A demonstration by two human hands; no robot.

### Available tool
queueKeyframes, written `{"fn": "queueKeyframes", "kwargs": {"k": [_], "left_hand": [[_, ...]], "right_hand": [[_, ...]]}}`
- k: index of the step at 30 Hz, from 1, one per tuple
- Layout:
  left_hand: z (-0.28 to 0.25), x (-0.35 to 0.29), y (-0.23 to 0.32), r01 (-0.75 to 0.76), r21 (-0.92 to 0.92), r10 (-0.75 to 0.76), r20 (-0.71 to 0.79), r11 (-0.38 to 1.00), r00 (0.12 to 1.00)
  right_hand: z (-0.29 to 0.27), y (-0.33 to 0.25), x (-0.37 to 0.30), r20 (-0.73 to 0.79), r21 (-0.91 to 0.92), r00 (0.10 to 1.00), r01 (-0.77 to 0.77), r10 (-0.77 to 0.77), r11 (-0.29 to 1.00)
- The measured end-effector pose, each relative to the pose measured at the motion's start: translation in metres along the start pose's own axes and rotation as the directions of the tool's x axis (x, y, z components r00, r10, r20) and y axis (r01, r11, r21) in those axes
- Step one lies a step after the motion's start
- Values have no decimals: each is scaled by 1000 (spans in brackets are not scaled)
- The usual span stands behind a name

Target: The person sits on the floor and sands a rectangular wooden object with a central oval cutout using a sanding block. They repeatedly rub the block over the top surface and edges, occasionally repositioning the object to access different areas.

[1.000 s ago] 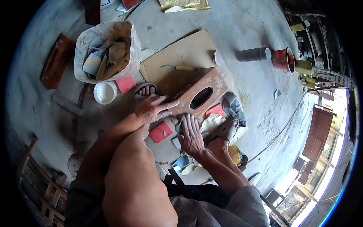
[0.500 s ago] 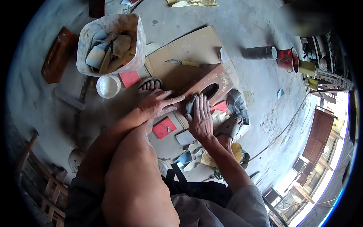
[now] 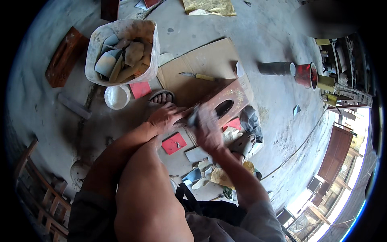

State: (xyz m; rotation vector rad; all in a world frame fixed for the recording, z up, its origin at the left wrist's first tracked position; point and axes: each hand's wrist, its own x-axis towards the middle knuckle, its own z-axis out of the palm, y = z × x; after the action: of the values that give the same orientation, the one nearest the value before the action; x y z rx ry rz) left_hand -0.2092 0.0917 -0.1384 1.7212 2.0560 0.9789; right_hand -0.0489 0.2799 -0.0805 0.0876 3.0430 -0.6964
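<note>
A reddish-brown wooden box (image 3: 238,93) with an oval opening and a pale floral pattern rests on a flattened cardboard sheet (image 3: 177,70). My left hand (image 3: 163,117) grips its near left end, fingers partly hidden. Over the top face, beside the oval hole, my right hand (image 3: 208,131) is blurred by motion. Under its fingers is a dark grey pad (image 3: 193,117), whose exact kind is unclear, pressed on the wood. Behind the box, on the cardboard, lies a knife (image 3: 197,76) with a yellowish handle.
A whitish bin (image 3: 90,60) of scrap sheets stands at the far left, near a white tub (image 3: 117,97). Red squares (image 3: 174,143), paper scraps (image 3: 193,174) and a dark cloth (image 3: 250,121) surround my feet. A grey cylinder (image 3: 277,68) and red bucket (image 3: 305,76) lie right.
My right hand has slid with the grey pad toward the near left end of the box, uncovering the oval hole's side. My left hand has curled its fingers closer around that end.
</note>
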Motion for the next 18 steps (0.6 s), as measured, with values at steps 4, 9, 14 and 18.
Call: {"fn": "queueKeyframes", "kwargs": {"k": [4, 9, 14, 18], "left_hand": [[6, -3, -2, 17, 14, -17, 10, 1000, 1000], [6, -6, -2, 57, -7, -57, 29, 998, 998], [0, -3, 2, 89, -28, -87, 69, 996, 994], [8, 6, 2, 93, -35, -89, 85, 995, 992]], "right_hand": [[-38, 95, 57, -252, -218, 943, -274, 217, 937], [17, 23, 13, -117, -164, 992, -73, 54, 984], [5, 22, 12, -53, -121, 999, -20, 13, 992], [-15, 94, 34, -222, -390, 973, -152, 68, 908]]}}
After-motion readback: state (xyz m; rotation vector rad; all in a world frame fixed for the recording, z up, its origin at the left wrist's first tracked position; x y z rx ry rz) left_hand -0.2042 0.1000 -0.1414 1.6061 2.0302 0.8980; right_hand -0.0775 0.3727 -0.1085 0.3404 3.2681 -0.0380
